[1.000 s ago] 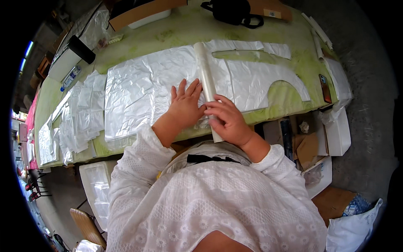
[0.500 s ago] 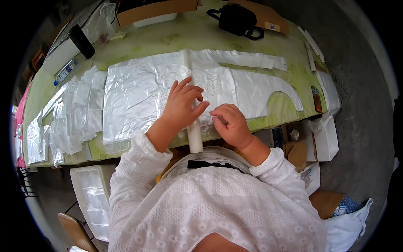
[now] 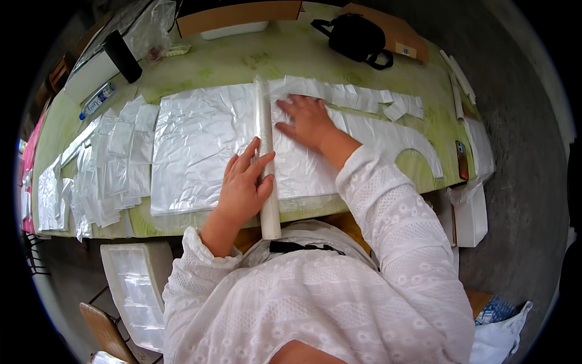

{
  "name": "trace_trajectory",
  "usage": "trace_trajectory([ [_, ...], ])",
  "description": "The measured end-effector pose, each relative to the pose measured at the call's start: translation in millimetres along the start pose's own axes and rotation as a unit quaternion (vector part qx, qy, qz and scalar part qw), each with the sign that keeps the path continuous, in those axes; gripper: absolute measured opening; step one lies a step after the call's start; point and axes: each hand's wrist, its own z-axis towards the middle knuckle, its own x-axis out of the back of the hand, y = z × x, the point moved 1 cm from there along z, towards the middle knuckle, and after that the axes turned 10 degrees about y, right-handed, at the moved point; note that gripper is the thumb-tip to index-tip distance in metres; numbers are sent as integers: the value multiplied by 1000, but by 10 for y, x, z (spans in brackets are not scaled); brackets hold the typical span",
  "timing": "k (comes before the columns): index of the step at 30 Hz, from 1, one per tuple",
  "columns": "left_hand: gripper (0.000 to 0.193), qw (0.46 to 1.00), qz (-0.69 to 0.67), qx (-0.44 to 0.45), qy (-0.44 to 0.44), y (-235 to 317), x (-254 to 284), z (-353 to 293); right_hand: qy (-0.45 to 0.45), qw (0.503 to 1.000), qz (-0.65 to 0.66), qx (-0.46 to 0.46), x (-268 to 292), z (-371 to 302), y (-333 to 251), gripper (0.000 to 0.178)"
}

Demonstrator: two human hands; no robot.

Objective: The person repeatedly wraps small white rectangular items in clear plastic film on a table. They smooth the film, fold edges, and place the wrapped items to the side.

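A stack of thin white plastic aprons or bags (image 3: 197,139) lies flat across the table, with a rounded cut-out and strap-like strips at its right end. Across it rests a pale tube (image 3: 270,209), its near end sticking out past the table's front edge. My left hand (image 3: 244,185) lies along the tube's left side with fingers spread, fingertips touching it. To the right of the tube, my right hand (image 3: 305,120) is laid palm down on the plastic sheet, fingers apart.
Several folded plastic packets (image 3: 118,151) lie in overlapping rows at left. Beyond them are a water bottle (image 3: 97,101) and a black cylinder (image 3: 122,57). A black bag (image 3: 354,37) and cardboard box (image 3: 239,19) stand at the back. A phone (image 3: 462,160) lies near the right edge.
My right hand has moved away and right, from near the table edge onto the sheet. My left hand has come down toward me beside the tube, which now lies more to the left.
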Motion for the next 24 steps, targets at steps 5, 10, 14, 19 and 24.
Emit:
trace_trajectory([
  [5,47,1000,-3,9,7,24,17,-6,-91,936,-18,-340,234,127,1237,80],
  [10,45,1000,-10,6,21,35,-36,-10,151,860,60,-485,536,-660,2483,91],
  [14,45,1000,-15,6,26,35,-23,-6,194,873,-58,-444,662,-1016,2609,82],
  [19,44,999,-16,-5,41,25,-25,-6,254,958,-38,-126,325,-1041,1270,71],
  [24,44,999,-22,0,43,27,-26,-10,74,984,33,-159,113,-727,389,72],
])
